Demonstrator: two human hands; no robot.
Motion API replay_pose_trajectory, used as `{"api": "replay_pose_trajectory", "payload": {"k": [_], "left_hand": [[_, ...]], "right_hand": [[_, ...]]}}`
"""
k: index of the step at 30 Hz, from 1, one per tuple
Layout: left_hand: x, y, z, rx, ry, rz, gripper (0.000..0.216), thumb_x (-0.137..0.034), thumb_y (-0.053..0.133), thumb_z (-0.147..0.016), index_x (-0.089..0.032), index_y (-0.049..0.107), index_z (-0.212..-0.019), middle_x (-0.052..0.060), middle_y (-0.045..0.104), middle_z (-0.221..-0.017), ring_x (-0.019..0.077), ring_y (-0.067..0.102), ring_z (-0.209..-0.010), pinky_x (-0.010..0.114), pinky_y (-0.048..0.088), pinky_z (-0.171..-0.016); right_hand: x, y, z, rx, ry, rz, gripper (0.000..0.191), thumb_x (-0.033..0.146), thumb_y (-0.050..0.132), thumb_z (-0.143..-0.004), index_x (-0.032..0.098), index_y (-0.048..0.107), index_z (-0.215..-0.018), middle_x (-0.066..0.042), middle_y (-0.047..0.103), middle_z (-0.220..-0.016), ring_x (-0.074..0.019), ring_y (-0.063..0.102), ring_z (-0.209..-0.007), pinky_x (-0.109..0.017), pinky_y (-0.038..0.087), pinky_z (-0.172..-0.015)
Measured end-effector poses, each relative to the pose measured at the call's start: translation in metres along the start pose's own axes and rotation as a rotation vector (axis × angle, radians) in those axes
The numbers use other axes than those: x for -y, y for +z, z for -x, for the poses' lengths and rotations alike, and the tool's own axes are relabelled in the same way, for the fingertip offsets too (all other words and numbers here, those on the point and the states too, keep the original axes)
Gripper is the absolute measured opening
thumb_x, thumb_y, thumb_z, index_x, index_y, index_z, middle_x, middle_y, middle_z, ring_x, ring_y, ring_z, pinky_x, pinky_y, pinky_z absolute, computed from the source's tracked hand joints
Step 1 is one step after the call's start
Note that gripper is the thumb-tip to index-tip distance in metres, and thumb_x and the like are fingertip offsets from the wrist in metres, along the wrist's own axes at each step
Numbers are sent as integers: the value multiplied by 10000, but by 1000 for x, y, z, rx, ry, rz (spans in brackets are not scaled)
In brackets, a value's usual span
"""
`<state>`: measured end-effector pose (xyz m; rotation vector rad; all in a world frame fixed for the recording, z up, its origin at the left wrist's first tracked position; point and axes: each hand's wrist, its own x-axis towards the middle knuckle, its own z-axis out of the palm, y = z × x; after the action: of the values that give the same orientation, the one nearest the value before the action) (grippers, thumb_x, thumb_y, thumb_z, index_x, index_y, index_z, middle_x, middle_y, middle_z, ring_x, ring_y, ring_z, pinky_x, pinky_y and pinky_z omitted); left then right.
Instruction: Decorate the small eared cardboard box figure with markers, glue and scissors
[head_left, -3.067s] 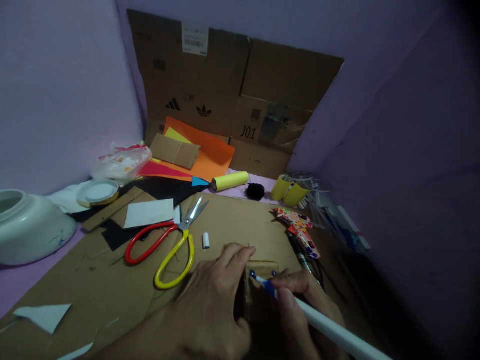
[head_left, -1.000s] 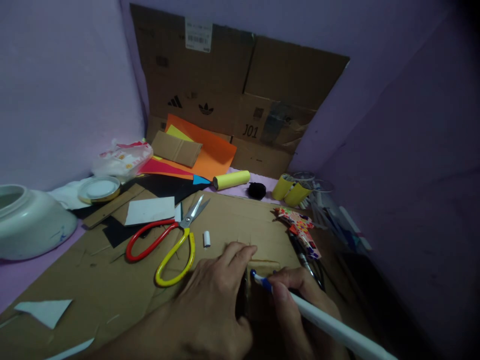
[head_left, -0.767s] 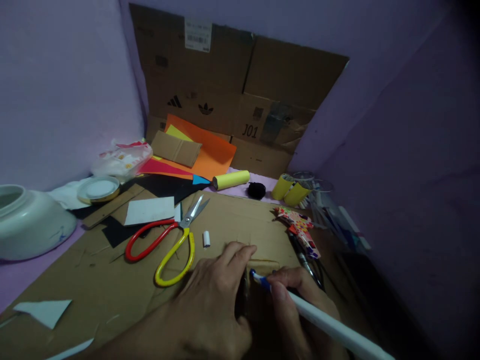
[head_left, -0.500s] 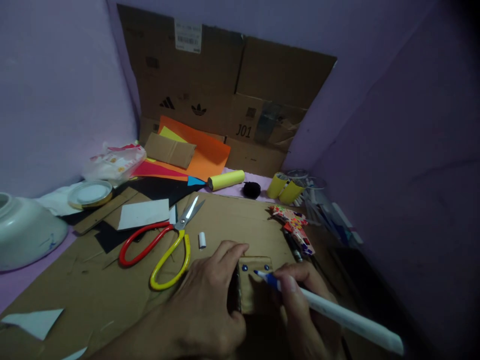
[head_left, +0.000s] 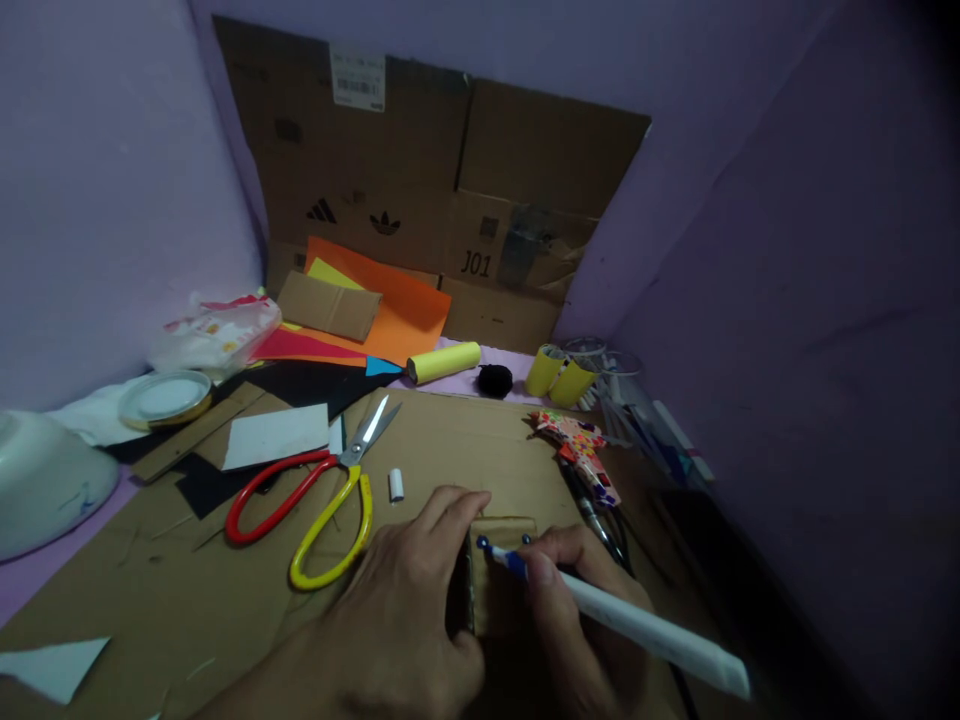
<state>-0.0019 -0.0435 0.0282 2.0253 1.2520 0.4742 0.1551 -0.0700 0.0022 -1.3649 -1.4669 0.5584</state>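
My right hand (head_left: 577, 610) is closed round a white marker (head_left: 652, 625) with a blue tip end. The marker's tip touches or nearly touches the left of two dark blue dots on a small brown cardboard piece (head_left: 504, 590). My left hand (head_left: 420, 600) curls along the left side of that piece, fingers at its upper corner and thumb near its lower edge, steadying it. The piece's lower part lies in shadow, and my right hand partly covers the right dot. A short white cylinder (head_left: 396, 485) lies on the cardboard mat just beyond my left hand.
Scissors (head_left: 330, 490) with red and yellow handles lie open left of my hands. A flower-patterned object (head_left: 581, 450) lies to the right. Farther back are a yellow tube (head_left: 444, 362), black yarn (head_left: 495, 380) and yellow rolls (head_left: 574, 380). A pale bowl (head_left: 52, 485) sits at left.
The marker's tip has moved left, from between the two dots to the left dot, and my right hand went with it. My left hand keeps its hold on the cardboard piece.
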Motion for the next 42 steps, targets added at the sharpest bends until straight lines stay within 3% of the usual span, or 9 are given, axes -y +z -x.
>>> {"api": "replay_pose_trajectory", "payload": {"k": [5, 16, 29, 33, 37, 42], "left_hand": [[1, 1, -2, -14, 6, -8, 820, -88, 513, -543, -244, 358, -1333, 59, 445, -1390, 282, 511, -1188, 485, 415, -1043], [2, 2, -2, -20, 30, -2, 814, -97, 515, -534, -229, 366, -1323, 76, 453, -1374, 291, 518, -1171, 486, 436, -1015], [-1, 0, -3, 7, 3, -8, 812, -101, 509, -540, -236, 349, -1324, 68, 443, -1382, 288, 507, -1183, 502, 414, -1034], [0, 2, -2, -6, 8, -15, 804, -100, 505, -536, -239, 364, -1315, 64, 447, -1380, 284, 512, -1178, 480, 431, -1022], [1, 2, -1, -13, 4, -17, 808, -109, 512, -539, -250, 364, -1320, 58, 451, -1375, 290, 512, -1180, 471, 436, -1021], [5, 5, 1, -33, 19, -14, 830, -101, 512, -538, -290, 336, -1327, 32, 442, -1378, 282, 525, -1157, 488, 440, -1017]], "right_hand": [[-2, -1, -1, -26, 4, -20, 322, 427, 448, -922, 225, 538, -687, 66, 415, -447, -101, 379, -355, -243, 261, -373], [3, -1, -4, -12, -13, -5, 266, 374, 484, -904, 219, 539, -695, 61, 461, -495, -96, 436, -400, -213, 310, -396], [2, -2, -2, -7, -12, 20, 298, 415, 486, -900, 222, 536, -679, 61, 457, -487, -104, 440, -399, -221, 310, -401], [-1, -3, -3, 25, 36, -23, 317, 438, 453, -921, 226, 537, -700, 75, 400, -459, -95, 376, -362, -230, 254, -375], [-3, -3, -3, 46, -9, -30, 298, 419, 485, -908, 222, 545, -693, 69, 438, -459, -90, 412, -368, -219, 276, -384], [-3, -1, -2, -34, 120, -124, 339, 474, 506, -883, 222, 556, -662, 67, 429, -462, -91, 381, -382, -227, 260, -396]]}}
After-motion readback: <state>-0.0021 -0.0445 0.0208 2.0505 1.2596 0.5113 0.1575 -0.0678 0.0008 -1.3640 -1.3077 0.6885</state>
